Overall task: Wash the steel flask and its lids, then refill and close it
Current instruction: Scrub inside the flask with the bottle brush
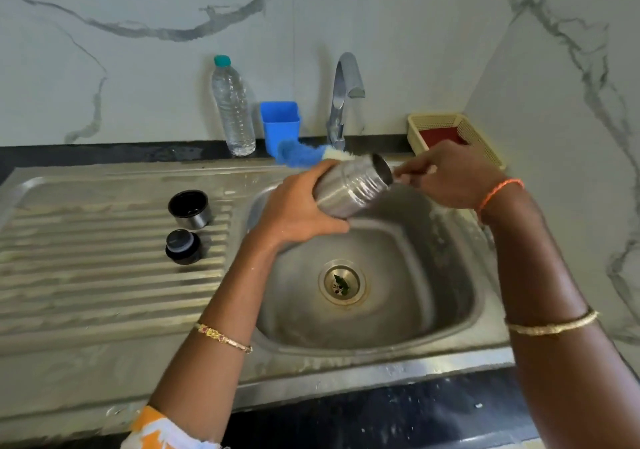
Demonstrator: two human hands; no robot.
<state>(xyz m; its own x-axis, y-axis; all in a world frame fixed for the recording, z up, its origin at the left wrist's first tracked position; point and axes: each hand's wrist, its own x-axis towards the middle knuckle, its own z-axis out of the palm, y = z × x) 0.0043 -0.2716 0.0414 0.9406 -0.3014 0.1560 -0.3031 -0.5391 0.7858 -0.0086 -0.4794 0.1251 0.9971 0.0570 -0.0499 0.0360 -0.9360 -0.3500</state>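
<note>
The steel flask (353,185) is held tilted over the sink (367,341), mouth toward the right. The left hand (298,206) has its fingers wrapped round the body, and the right hand (446,174) has its fingers pinched on something thin at the mouth — too small to identify. A wet grip could slip and drop the flask into the basin. Both lids — the cup lid (189,208) and the stopper (183,246) — sit on the ribbed drainboard (86,275). Behind stand a tap (343,102), a water bottle (232,109), a blue cup (280,124) and marble-patterned walls (138,32).
</note>
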